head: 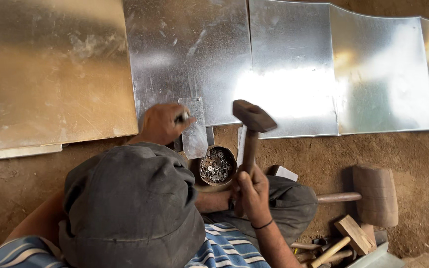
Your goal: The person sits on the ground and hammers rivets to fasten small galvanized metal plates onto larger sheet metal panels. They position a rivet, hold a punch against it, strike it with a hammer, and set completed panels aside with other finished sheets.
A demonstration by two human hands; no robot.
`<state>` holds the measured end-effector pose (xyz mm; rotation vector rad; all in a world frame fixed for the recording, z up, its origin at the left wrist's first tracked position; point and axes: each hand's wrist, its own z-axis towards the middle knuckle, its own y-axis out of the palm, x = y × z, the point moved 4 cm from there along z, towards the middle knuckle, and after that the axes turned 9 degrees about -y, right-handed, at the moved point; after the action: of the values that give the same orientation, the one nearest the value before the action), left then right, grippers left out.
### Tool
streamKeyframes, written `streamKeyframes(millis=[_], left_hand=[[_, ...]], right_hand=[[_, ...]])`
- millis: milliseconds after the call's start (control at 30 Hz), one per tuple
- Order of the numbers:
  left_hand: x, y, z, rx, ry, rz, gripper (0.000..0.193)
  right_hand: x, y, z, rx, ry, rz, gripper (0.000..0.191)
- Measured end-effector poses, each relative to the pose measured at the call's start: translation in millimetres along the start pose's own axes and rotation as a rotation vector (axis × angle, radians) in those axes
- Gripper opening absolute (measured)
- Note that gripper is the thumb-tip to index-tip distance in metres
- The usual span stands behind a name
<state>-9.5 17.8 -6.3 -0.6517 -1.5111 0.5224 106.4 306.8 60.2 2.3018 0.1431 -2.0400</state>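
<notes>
Overhead, hammer (252,117) raised; small plate (194,127) at sheet edge (189,74).

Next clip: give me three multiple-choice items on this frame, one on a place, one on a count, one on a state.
1. Where is the round container of small metal bits?
A. On the dirt floor just below the small metal strip
B. On top of the brass-toned sheet
C. Beside the large wooden mallet

2. How many hands grip the raised hammer?
A. None
B. One
C. Two

3. How does the large wooden mallet stand?
A. Held in the air
B. Lying on the ground, untouched
C. Propped against a sheet

Key: 1 A, it sits right under the strip that the left hand steadies. 2 B, only the right hand holds its handle. 3 B, it rests on the dirt with no hand near it.
</notes>
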Motion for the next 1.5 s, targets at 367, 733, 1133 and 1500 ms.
streamKeyframes(millis=[367,733,1133,1500], left_hand=[[15,-16,-30,-0.023,0.16,0.396,0.044],[20,-15,-27,-0.125,0.139,0.495,0.047],[12,-11,-25,0.023,0.287,0.548,0.053],[6,-5,-24,-0.16,0.201,0.554,0.051]], right_hand=[[-150,-11,32,0.035,-0.98,0.434,0.03],[-26,-48,69,0.06,-0.181,0.01,0.045],[53,60,51,-0.083,0.564,0.082,0.044],[-197,-69,69,-0.277,-0.795,0.626,0.042]])
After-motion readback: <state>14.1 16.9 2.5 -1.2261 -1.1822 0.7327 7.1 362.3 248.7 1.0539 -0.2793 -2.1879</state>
